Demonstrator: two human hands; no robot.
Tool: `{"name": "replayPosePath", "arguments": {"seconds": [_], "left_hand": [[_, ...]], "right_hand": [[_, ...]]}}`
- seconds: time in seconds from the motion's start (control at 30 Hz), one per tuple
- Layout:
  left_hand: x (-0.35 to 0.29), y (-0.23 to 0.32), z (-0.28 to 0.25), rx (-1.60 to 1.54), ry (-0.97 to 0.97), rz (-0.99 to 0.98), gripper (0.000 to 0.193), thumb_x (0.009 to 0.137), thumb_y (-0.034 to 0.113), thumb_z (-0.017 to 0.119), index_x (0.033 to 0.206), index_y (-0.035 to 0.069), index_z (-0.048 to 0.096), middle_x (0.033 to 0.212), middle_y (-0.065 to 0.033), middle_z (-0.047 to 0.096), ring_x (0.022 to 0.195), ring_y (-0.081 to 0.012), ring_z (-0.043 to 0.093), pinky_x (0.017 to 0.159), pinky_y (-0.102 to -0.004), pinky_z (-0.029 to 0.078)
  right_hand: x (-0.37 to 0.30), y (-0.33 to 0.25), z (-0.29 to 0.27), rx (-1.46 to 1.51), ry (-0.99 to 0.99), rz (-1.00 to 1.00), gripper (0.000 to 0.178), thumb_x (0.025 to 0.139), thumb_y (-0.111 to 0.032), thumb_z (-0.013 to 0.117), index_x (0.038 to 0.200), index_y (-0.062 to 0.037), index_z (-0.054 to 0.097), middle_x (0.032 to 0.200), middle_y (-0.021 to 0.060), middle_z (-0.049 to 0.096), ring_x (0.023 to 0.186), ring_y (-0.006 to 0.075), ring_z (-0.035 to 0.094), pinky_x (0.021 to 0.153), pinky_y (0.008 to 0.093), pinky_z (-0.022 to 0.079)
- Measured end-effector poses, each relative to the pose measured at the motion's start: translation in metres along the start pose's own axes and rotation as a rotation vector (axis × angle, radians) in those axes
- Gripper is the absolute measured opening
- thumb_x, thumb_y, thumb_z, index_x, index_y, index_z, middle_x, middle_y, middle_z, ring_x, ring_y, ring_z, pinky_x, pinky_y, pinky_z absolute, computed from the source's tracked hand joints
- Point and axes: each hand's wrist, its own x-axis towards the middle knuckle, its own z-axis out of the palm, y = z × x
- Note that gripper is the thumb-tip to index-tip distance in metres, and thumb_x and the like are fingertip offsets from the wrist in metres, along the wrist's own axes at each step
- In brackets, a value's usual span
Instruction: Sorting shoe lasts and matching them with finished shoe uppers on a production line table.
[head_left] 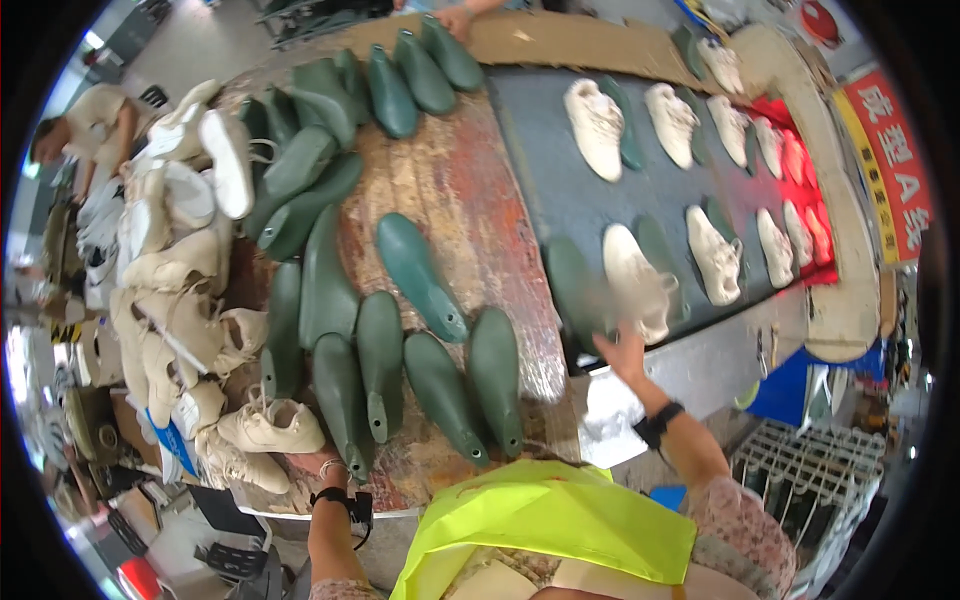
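My right hand reaches over the near edge of the dark conveyor belt, thumb held apart from the fingers. It is at the heel of a cream sneaker; whether it touches the sneaker is unclear, as the spot is blurred. Beside that sneaker lie a green shoe last on the left and another green last on the right. At the table's near left, my left hand is beside a cream sneaker and the end of a dark green last. The sneaker hides its fingers.
Several green lasts, among them a teal one, lie on the worn wooden table. Cream shoes are piled at its left. Farther along the belt, sneakers beside lasts lead into a red-lit tunnel. Another person's hand is at the far edge.
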Motion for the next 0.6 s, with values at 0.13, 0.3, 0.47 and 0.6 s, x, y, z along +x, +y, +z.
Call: {"name": "replayPosePath", "arguments": {"seconds": [0.13,0.3,0.47,0.6], "left_hand": [[0.001,0.026,-0.024,0.041,-0.074,0.064,0.054,0.083,0.034,0.053,0.126,0.002,0.047,0.128,-0.0226,0.048,0.118,-0.0383,0.042,0.1,-0.0446,0.032],[0.003,0.039,-0.022,-0.692,-0.017,-0.219,0.04,0.084,0.026,0.055,0.114,0.001,0.055,0.118,-0.0194,0.054,0.109,-0.0369,0.049,0.095,-0.0454,0.035],[-0.005,0.007,0.01,-0.202,-0.07,-0.075,0.044,0.085,0.025,0.055,0.121,0.001,0.05,0.12,-0.0172,0.053,0.116,-0.0331,0.046,0.1,-0.0423,0.032],[-0.017,-0.018,0.064,-0.312,-0.107,-0.089,0.047,0.085,0.027,0.055,0.124,0.002,0.047,0.122,-0.0161,0.052,0.118,-0.0322,0.044,0.102,-0.0415,0.031]], "right_hand": [[-0.008,0.008,-0.025,-0.085,-0.478,-0.087,0.066,0.07,-0.025,0.072,0.125,0.0005,0.045,0.097,0.0264,0.061,0.088,0.0428,0.059,0.077,0.0441,0.048],[0.224,0.019,-0.027,-0.177,-1.331,-0.569,0.035,0.077,-0.034,0.065,0.095,-0.0043,0.068,0.09,0.017,0.067,0.083,0.0286,0.064,0.073,0.0399,0.049],[0.453,-0.162,0.075,-0.288,-0.004,-0.48,0.051,0.082,-0.039,0.057,0.117,-0.0021,0.052,0.118,0.0202,0.053,0.109,0.0391,0.051,0.09,0.0475,0.043],[0.566,-0.22,0.13,0.01,0.156,-0.273,0.065,0.08,-0.043,0.06,0.129,-0.0041,0.041,0.124,0.0247,0.049,0.117,0.0393,0.045,0.097,0.0457,0.038]]}}
